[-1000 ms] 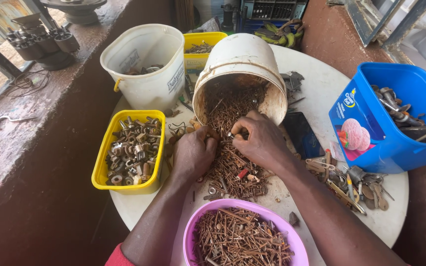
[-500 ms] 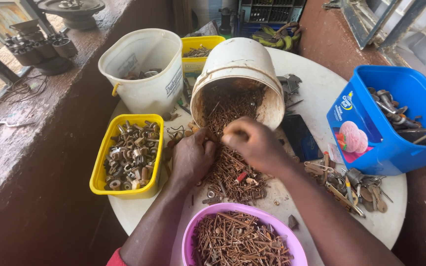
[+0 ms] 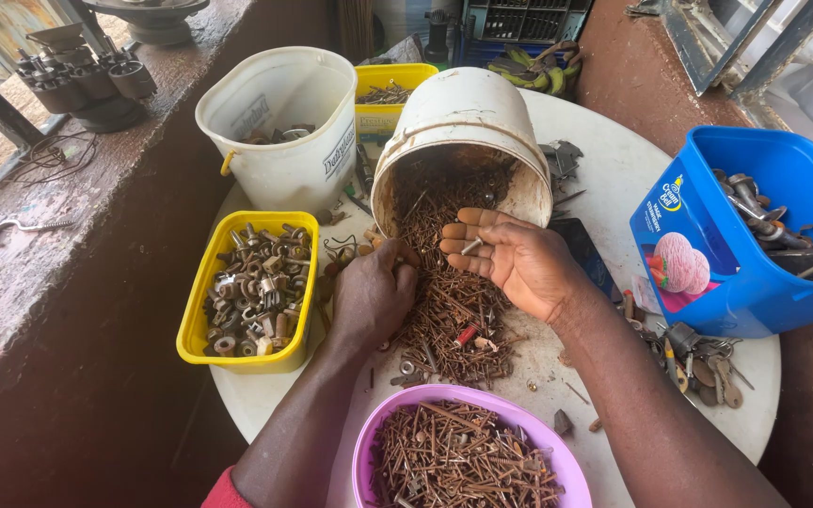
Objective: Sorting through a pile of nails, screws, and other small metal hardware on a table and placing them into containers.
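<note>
lying across the fingers of the right hand (image 3: pixel 518 260), a small screw (image 3: pixel 471 246) is pointing its long axis slantwise toward the tipped white bucket (image 3: pixel 468 118); that palm is facing up, fingers held together and extended. the left hand (image 3: pixel 370 293) is resting knuckles-up, fingers curled into the rusty nail pile (image 3: pixel 444 310) spilling toward the pink bowl (image 3: pixel 557 452)

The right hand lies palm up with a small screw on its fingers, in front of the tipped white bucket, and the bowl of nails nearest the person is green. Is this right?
Not quite: the head view shows the bowl of nails is purple, not green. The rest holds: the right hand lies palm up with a small screw on its fingers, in front of the tipped white bucket.
</note>
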